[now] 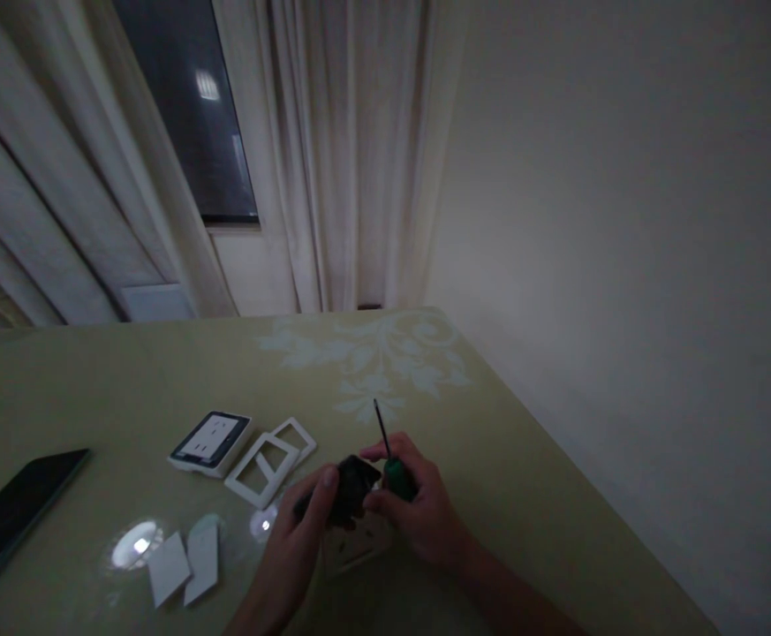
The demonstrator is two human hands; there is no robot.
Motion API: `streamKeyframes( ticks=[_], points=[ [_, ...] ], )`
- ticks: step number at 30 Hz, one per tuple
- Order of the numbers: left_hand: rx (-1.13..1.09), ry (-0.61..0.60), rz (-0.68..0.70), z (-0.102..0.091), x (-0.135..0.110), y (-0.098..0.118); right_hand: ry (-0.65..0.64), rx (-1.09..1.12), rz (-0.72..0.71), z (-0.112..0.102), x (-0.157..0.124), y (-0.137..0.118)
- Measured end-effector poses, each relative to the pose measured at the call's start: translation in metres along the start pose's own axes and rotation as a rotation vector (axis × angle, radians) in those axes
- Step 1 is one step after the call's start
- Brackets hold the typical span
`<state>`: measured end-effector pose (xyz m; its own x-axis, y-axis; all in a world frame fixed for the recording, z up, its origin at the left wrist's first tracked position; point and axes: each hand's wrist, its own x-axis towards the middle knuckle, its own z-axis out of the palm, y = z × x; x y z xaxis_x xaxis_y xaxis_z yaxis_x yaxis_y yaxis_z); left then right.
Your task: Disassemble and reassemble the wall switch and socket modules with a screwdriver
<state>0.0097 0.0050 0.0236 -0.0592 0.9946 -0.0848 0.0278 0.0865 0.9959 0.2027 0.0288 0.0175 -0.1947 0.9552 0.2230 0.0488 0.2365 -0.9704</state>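
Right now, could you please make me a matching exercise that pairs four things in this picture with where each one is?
1. screwdriver
2. black part
3. dark flat device
4. white frames

A. at the left of the table
B. beside the framed socket
C. in the right hand
D. in the left hand

Pairs: 1-C, 2-D, 3-A, 4-B

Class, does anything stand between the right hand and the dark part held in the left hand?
Nothing visible does. The right hand is close beside the dark part in the left hand, and its green-handled screwdriver points forward, clear of the part.
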Motion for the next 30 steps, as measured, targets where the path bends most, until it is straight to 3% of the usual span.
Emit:
streamKeyframes(
  ticks=[4, 8, 11, 17, 23, 27, 30],
  points=[
    [-0.089, -0.011, -0.139, 0.004, 0.001, -0.006, -0.002, 0.08, 0.155, 0.005, 0.0, -0.001],
    [-0.067, 0.187, -0.195, 0.005, 0.003, -0.016, 0.0, 0.192, 0.339, 0.011, -0.002, 0.003],
    [-0.079, 0.229, -0.221, 0.01, 0.003, -0.014, 0.055, 0.216, 0.406, 0.014, -0.002, 0.005],
    [-0.312, 0.121, -0.319, 0.022, 0.001, -0.003, 0.132, 0.214, 0.504, 0.017, -0.004, 0.007],
    [-0.455, -0.042, -0.405, 0.015, 0.001, 0.0, 0.137, 0.275, 0.512, 0.017, -0.001, 0.007],
    [-0.572, -0.206, -0.385, 0.012, -0.001, 0.003, 0.115, 0.287, 0.523, 0.013, 0.002, 0.006],
    [-0.635, -0.252, -0.39, 0.012, -0.002, 0.002, 0.124, 0.283, 0.518, 0.01, 0.004, 0.004]
  ],
)
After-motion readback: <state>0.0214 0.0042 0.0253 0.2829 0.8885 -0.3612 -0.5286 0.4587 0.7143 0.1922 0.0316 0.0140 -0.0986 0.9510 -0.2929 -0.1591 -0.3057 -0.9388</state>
